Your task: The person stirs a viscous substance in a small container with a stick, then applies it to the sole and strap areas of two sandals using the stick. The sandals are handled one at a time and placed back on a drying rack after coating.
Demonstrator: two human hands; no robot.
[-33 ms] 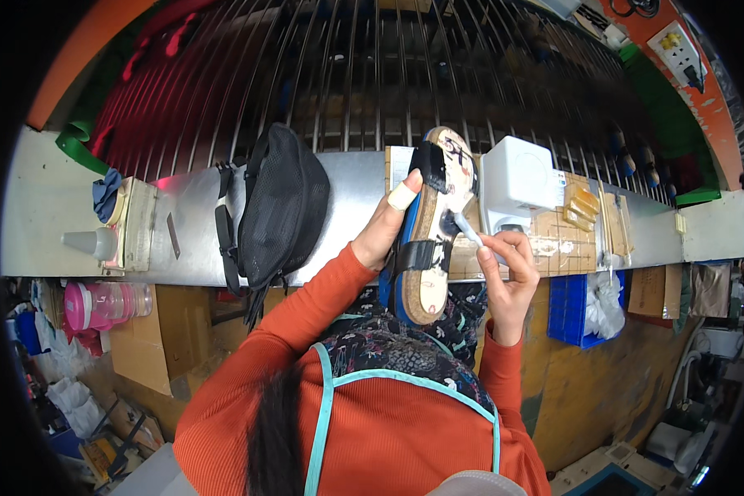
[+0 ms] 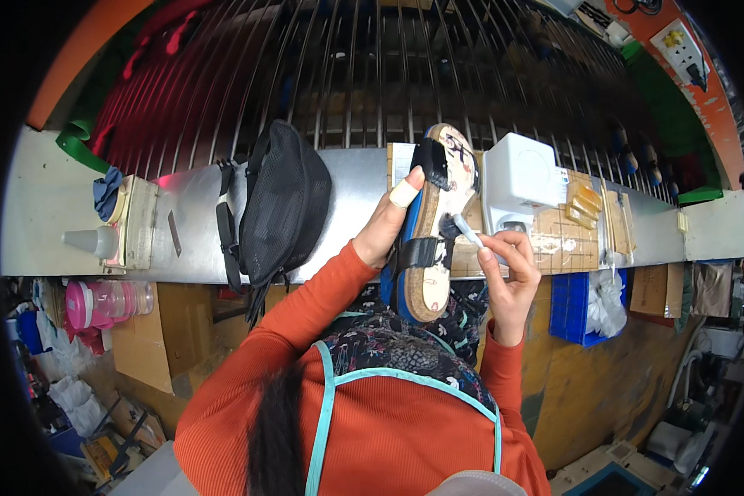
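A sandal (image 2: pixel 436 285) with a pale printed insole, cork sides, black straps and a blue outer edge stands upright in front of me, toe end away. My left hand (image 2: pixel 382 227) grips it from the left side, the thumb with a white wrap pressing near the upper strap. My right hand (image 2: pixel 512 269) pinches a small brush (image 2: pixel 468 231) with a light grey handle. Its dark tip meets the sandal between the two straps, at the right edge. Most of my left fingers are hidden behind the sandal.
On the metal bench are a black mesh waist bag (image 2: pixel 285 202), a white box-shaped container (image 2: pixel 521 174), yellow blocks (image 2: pixel 584 204) and a grey cone-shaped nozzle (image 2: pixel 91 241). Metal bars (image 2: pixel 347 83) rise behind. Below the bench sit a blue crate (image 2: pixel 568 306) and a cardboard box (image 2: pixel 140 339).
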